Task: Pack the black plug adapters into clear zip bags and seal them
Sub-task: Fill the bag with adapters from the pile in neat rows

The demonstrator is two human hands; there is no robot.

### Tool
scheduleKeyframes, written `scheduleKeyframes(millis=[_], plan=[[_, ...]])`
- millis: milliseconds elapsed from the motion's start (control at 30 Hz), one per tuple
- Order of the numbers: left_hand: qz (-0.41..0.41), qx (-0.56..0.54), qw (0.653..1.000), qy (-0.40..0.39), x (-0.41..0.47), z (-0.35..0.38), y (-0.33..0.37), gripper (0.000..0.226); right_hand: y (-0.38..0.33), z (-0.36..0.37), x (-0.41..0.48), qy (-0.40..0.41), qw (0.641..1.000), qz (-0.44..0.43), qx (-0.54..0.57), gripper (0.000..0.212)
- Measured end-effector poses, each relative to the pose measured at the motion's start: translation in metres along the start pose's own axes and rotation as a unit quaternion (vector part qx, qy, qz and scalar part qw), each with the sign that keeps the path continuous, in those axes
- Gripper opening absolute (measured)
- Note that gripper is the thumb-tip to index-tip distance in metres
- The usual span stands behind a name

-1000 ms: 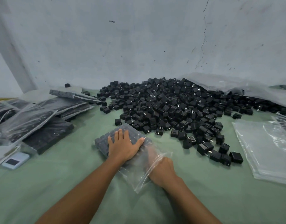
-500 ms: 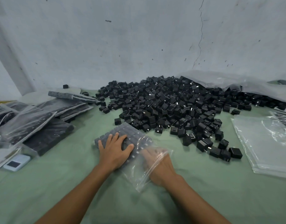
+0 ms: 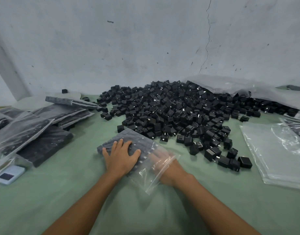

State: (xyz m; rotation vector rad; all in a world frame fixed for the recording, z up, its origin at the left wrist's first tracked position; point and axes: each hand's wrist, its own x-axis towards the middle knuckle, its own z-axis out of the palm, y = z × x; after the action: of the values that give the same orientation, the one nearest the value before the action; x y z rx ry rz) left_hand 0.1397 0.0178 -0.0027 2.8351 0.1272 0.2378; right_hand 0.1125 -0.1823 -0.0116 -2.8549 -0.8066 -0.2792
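A clear zip bag [image 3: 146, 173] lies on the green table [image 3: 78, 192], its far half filled with rows of black plug adapters [image 3: 129, 139]. My left hand [image 3: 120, 157] presses flat on top of the filled part, fingers spread. My right hand [image 3: 160, 161] is inside the bag's open mouth, seen blurred through the plastic, its fingers against the adapters; whether it holds one is hidden. A large heap of loose black adapters [image 3: 176, 109] spreads behind the bag to the wall.
Filled bags [image 3: 44, 131] are stacked at the left, with a small white device [image 3: 9, 175] near them. A pile of empty clear bags [image 3: 278, 153] lies at the right. Crumpled plastic sheeting [image 3: 230, 87] covers the heap's far right. A grey wall stands behind.
My left hand slid back along the filled bag toward its near-left part. My right hand pushed deeper into the bag's mouth. The view shifted slightly.
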Motion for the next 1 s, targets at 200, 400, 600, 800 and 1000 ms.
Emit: scheduleKeyframes(millis=[200, 400, 600, 800, 1000], plan=[[0.008, 0.005, 1.0, -0.014, -0.002, 0.0, -0.004, 0.07, 0.005, 0.005, 0.004, -0.033, 0.999, -0.01, -0.039, 0.042], [0.003, 0.0, 1.0, -0.019, -0.005, -0.005, -0.005, 0.07, -0.003, -0.01, -0.01, -0.036, 0.999, -0.028, 0.015, 0.033], [-0.006, -0.084, 0.996, 0.038, -0.01, -0.005, -0.007, 0.044, 0.02, -0.028, -0.066, 0.065, 0.997, 0.0, 0.051, 0.023], [0.035, -0.148, 0.985, 0.085, -0.025, -0.009, 0.0, 0.04, 0.09, -0.053, -0.094, 0.168, 0.948, 0.259, -0.074, 0.03], [0.092, -0.183, 0.975, 0.087, -0.047, -0.018, 0.016, 0.027, 0.113, -0.051, -0.1, 0.056, 0.95, 0.305, -0.019, 0.044]])
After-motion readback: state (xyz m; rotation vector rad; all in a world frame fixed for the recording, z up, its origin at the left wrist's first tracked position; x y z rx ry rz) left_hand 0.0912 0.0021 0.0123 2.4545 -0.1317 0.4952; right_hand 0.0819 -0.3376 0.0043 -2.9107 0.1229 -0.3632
